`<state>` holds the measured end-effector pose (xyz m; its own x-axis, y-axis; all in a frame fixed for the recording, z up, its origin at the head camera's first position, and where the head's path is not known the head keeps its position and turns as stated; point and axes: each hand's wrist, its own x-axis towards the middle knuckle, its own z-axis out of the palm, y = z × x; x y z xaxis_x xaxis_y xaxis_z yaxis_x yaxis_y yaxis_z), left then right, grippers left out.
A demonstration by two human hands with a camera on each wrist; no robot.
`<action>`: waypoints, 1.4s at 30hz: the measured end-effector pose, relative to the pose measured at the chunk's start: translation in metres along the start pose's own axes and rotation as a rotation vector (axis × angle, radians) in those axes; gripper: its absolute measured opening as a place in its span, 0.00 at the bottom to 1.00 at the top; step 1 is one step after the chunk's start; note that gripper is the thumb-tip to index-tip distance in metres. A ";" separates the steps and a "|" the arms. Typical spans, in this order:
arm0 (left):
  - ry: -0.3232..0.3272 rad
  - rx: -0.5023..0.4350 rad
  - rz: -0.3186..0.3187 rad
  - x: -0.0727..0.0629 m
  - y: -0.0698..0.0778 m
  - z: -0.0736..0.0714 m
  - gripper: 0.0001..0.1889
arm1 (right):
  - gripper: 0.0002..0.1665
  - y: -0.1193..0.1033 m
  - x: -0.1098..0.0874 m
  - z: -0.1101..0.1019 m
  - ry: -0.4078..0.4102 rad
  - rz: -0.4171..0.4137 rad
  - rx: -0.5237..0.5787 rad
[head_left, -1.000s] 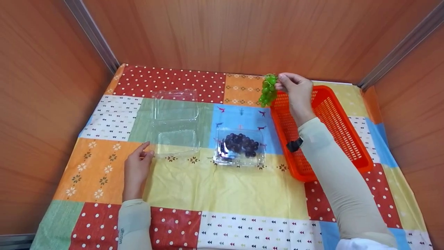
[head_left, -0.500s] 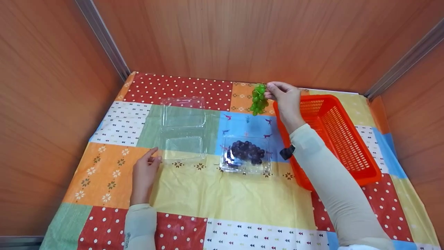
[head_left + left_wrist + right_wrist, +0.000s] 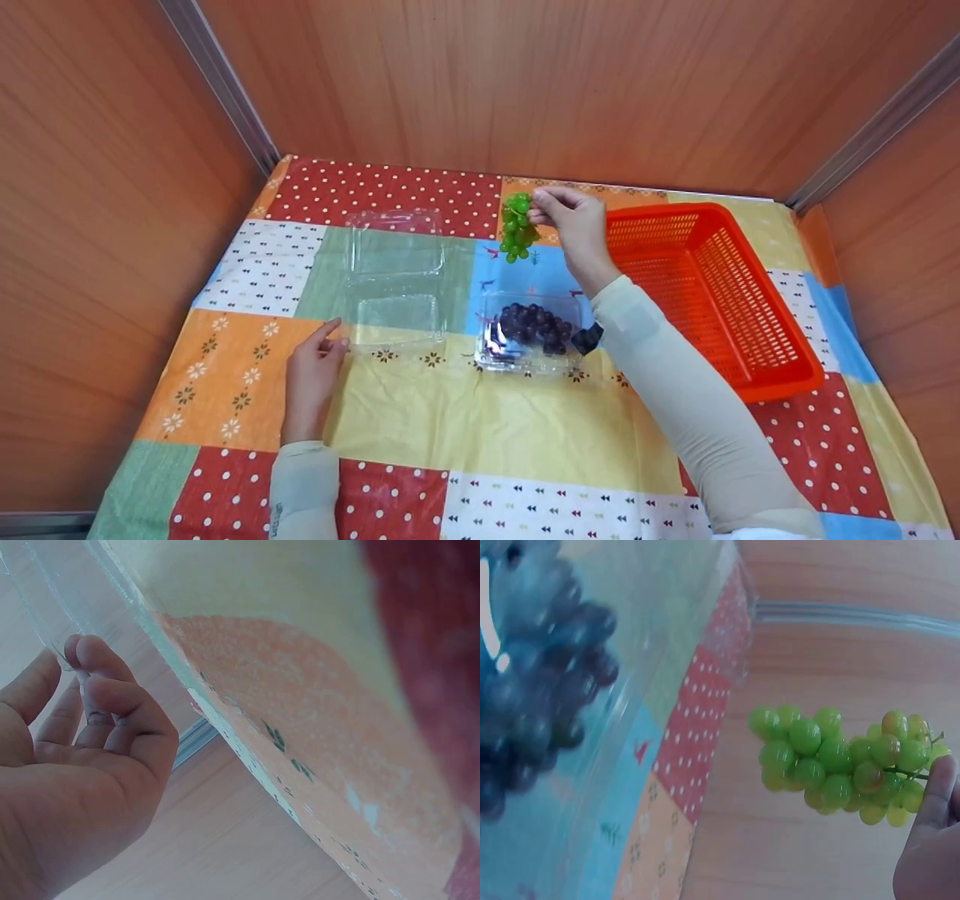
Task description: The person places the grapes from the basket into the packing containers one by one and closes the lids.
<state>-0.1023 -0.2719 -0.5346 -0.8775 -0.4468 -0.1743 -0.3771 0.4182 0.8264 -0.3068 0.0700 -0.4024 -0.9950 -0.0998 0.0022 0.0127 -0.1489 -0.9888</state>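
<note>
In the head view, my right hand [image 3: 574, 221] pinches a bunch of green grapes [image 3: 517, 229] by its stem. The bunch hangs in the air above the blue patch of the cloth, behind the dark grapes. The right wrist view shows the green grapes [image 3: 840, 765] dangling from thumb and fingertips. My left hand [image 3: 315, 375] is at the near left corner of an open clear plastic box [image 3: 397, 319]. Its fingertips hold the rim in the left wrist view, the other fingers curled. A second clear box [image 3: 491, 364] contains dark purple grapes [image 3: 532, 326].
An orange plastic basket [image 3: 750, 330] stands on the right, partly behind my right forearm. A patchwork tablecloth [image 3: 480, 420] covers the table. Wooden panels [image 3: 480, 90] close off the back and both sides.
My right hand has carried the green grapes leftward, away from the basket. The left hand stays by the open box. The head view has shifted slightly.
</note>
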 end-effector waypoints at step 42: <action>-0.002 -0.044 -0.003 -0.002 0.001 -0.001 0.23 | 0.09 0.043 -0.027 0.117 -0.241 0.058 -0.059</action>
<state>-0.1006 -0.2714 -0.5326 -0.8771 -0.4461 -0.1779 -0.3662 0.3814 0.8488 -0.2677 -0.0486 -0.4273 -0.9404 -0.3389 -0.0266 0.0568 -0.0795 -0.9952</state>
